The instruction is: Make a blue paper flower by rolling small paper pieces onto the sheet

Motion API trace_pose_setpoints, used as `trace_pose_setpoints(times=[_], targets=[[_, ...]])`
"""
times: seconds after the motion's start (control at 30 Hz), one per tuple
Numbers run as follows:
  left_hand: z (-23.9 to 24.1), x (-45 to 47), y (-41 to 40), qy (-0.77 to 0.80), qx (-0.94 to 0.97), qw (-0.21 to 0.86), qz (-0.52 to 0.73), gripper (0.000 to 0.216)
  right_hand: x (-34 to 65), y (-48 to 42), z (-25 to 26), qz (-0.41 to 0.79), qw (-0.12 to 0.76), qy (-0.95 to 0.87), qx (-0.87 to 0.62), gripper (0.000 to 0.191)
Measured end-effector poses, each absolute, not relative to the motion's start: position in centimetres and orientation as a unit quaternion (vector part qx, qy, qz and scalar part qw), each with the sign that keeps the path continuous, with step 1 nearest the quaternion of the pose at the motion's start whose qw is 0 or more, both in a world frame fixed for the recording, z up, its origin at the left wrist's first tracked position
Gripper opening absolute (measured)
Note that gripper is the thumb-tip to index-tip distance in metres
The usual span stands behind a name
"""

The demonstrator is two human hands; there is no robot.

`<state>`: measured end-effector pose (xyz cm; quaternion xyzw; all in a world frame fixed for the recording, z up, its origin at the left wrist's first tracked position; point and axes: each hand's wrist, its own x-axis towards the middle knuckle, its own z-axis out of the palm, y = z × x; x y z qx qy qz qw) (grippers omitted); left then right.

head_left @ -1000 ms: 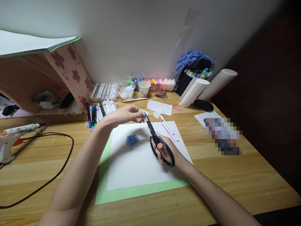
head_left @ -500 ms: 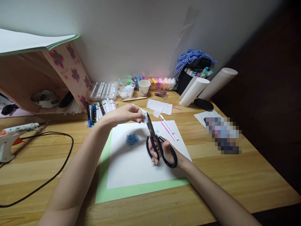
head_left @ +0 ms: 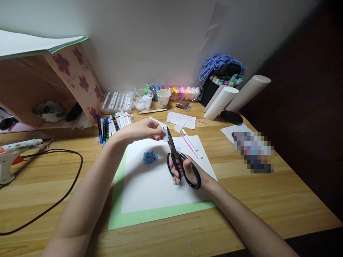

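Note:
My left hand (head_left: pixel 143 130) pinches a small scrap of white paper (head_left: pixel 165 133) above the far edge of a white sheet (head_left: pixel 158 182). My right hand (head_left: pixel 187 172) has its fingers through the black handles of a pair of scissors (head_left: pixel 179 162), whose blades point up and away to meet the scrap. A little heap of blue cuttings (head_left: pixel 149 157) lies on the white sheet just left of the scissors. The white sheet rests on a larger light-green sheet (head_left: pixel 117 210) on the wooden desk (head_left: pixel 268 200).
Loose markers (head_left: pixel 112 123), a clear marker box (head_left: pixel 116 101), a paper cup (head_left: pixel 163 97), paper scraps (head_left: pixel 181 121) and pens (head_left: pixel 191 143) lie behind the sheet. A glue gun (head_left: pixel 10 157) with a black cable (head_left: pixel 61 157) sits left. White rolls (head_left: pixel 230 98) lean at the back right.
The scissor handles have spread apart since a second ago, and my right hand has shifted slightly toward the scrap. My left hand keeps its pinch in nearly the same place.

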<state>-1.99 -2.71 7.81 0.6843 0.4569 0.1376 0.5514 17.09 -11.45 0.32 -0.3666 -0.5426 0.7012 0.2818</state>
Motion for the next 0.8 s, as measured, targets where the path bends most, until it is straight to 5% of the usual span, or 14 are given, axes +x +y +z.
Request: trace_pose_setpoints(times=[0.63,0.8], targets=[[8.1,-2.2,-2.6,0.45,0.698,0.546,0.109,0.018,18.1,-11.1,-0.9,0.595,0.325,-0.608,-0.414,0.068],[6.2,-2.0,-2.2,0.41,0.739,0.533,0.043,0.022,18.8,-10.0,-1.4,0.721,0.34,-0.51,-0.325,0.071]])
